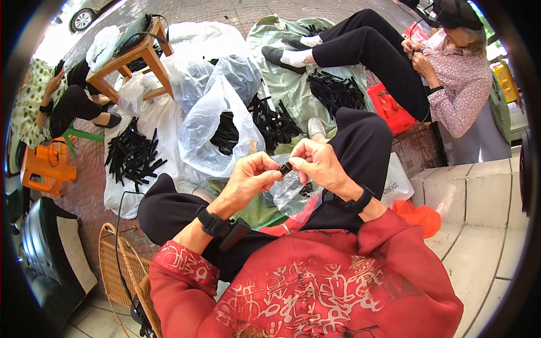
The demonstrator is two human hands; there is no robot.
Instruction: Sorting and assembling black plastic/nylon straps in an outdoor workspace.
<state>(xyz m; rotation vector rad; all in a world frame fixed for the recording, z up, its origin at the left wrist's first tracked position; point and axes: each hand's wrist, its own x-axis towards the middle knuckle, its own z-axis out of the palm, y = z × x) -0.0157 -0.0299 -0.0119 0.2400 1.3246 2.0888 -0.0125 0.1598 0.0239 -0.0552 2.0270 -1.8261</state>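
Above my lap, my left hand (245,181) pinches one side of a small black piece (285,168), thumb against finger. From the other side my right hand (326,169) grips the same piece with thumb and fingertips. It looks like a short dark fitting; its exact kind is too small to make out. Below the hands, a clear plastic bag (286,198) lies on my lap with small dark bits (307,190) in it. Just beyond my knees stands a white translucent bag (197,135) containing black strips (225,133).
Heaps of black strips (134,155) lie on white and green sheets (276,42). A person (459,93) sits at the right by a red basket (389,110); another (36,104) is at the left. A wooden stool (149,59), orange stool (52,168) and tiled step (451,194) surround me.
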